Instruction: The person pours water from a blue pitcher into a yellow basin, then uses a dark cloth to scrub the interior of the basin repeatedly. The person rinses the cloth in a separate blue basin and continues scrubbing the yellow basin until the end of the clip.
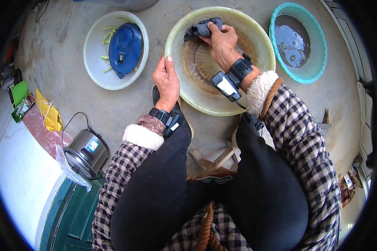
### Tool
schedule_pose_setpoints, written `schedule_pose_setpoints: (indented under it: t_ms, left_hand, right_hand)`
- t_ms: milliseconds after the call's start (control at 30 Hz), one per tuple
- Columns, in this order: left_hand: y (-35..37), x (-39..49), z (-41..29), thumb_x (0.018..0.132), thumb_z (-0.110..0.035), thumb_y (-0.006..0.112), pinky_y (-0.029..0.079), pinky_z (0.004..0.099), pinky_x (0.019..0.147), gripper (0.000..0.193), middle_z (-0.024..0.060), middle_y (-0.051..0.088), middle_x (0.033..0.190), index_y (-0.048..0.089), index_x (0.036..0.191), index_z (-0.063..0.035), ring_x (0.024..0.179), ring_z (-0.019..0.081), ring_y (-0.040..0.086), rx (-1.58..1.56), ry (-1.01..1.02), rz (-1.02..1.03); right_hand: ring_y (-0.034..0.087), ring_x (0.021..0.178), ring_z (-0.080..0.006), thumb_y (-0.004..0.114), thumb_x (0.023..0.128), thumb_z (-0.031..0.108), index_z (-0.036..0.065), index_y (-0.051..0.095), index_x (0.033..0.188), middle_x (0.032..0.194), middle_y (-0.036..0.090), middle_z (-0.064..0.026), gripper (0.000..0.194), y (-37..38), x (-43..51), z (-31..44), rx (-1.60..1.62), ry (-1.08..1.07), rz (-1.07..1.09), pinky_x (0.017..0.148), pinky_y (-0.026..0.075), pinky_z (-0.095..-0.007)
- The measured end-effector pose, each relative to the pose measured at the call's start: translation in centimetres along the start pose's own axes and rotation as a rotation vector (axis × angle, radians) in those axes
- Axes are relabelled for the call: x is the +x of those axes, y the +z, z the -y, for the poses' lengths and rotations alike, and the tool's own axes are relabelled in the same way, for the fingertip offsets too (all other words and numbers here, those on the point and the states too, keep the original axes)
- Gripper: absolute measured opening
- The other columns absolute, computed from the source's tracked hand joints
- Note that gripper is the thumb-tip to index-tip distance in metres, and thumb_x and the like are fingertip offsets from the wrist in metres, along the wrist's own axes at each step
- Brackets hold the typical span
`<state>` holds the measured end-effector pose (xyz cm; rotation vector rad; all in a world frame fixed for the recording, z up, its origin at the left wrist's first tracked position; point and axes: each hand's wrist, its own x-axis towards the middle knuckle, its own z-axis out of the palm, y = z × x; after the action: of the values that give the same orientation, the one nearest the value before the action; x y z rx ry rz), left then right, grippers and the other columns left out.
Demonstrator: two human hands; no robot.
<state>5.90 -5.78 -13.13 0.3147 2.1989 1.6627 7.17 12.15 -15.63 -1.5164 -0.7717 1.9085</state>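
In front of my feet stands a large pale yellow plastic basin, its floor stained brown and wet-looking. My left hand holds its left rim, thumb on top. A crumpled dark grey cloth is pinched in the fingers of my right hand, against the inside wall at the far left. Part of the basin's floor is hidden by my right hand and wrist.
To the left, a white basin holds a blue plastic lidded pitcher and green vegetable pieces. A turquoise basin with dark water stands right. A steel electric cooker and a yellow bag lie lower left.
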Motion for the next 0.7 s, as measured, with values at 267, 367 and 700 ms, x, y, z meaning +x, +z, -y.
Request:
schedule_pose_setpoints:
  t_ms: [267,367,700]
  left_hand:
    - [0.2,0.0,-0.2,0.105,-0.02,0.051,0.039,0.0236,0.061,0.025,-0.0042,0.051,0.076,0.064,0.105,0.0023,0.071,0.0051,0.042,0.016,0.043,0.009]
    - [0.0,-0.1,-0.1,0.105,-0.02,0.052,0.04,0.0241,0.062,0.026,-0.0035,0.053,0.077,0.064,0.108,0.0024,0.071,0.0058,0.043,0.052,-0.008,-0.015]
    - [0.1,-0.2,0.5,0.105,-0.022,0.052,0.042,0.025,0.064,0.027,-0.0031,0.052,0.076,0.064,0.105,0.0026,0.073,0.0068,0.044,0.038,0.047,0.042]
  right_hand:
    - [0.059,0.096,-0.0413,0.075,0.074,0.01,0.005,0.06,0.097,0.101,0.057,-0.0213,0.028,-1.8,-2.9,-2.1,-0.87,-0.596,0.435,0.087,0.049,-0.0457]
    - [0.064,0.093,-0.036,0.078,0.072,0.011,0.004,0.06,0.094,0.095,0.064,-0.0198,0.029,-2.9,-4.3,-2.0,-1.124,-0.56,0.805,0.08,0.05,-0.0414]
    - [0.069,0.075,-0.0256,0.083,0.069,0.016,0.004,0.065,0.09,0.074,0.067,-0.0154,0.03,-4.7,-3.7,-2.9,-1.244,0.026,0.879,0.067,0.054,-0.0403]
